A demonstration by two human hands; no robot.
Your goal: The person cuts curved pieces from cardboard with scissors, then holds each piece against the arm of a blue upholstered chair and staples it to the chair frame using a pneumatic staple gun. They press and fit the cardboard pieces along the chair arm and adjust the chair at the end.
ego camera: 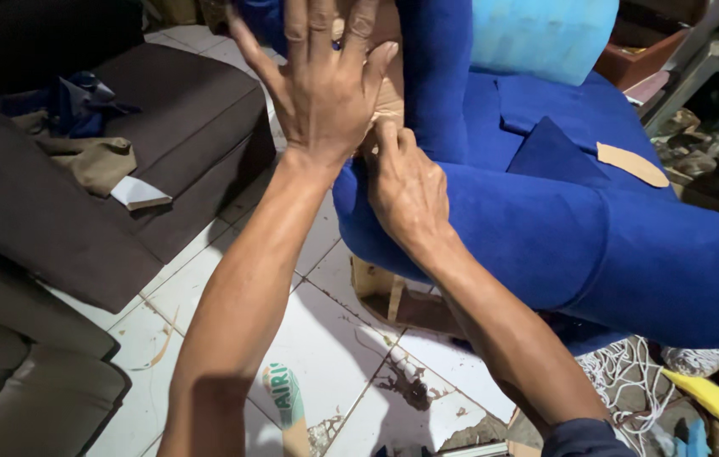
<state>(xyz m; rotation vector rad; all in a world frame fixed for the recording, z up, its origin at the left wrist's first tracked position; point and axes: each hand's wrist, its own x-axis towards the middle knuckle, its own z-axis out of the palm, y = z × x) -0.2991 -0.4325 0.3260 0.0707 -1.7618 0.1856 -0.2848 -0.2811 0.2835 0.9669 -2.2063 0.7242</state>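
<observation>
Behind the left hand (326, 93), tan padding (389, 101) is mostly hidden.

Both arms were bare from wrist to well above the elbow. The left hand (326, 85) wore no glove, ring or watch; tendons and knuckles stood out on its back, and the nails were short. The right hand (406, 190) was likewise ungloved, with raised veins across its back. Up from that hand, at the frame's bottom edge, a dark blue sleeve (584, 438) began, perhaps rolled or short, though too little of it showed to tell. The left forearm carried fine hair.
</observation>
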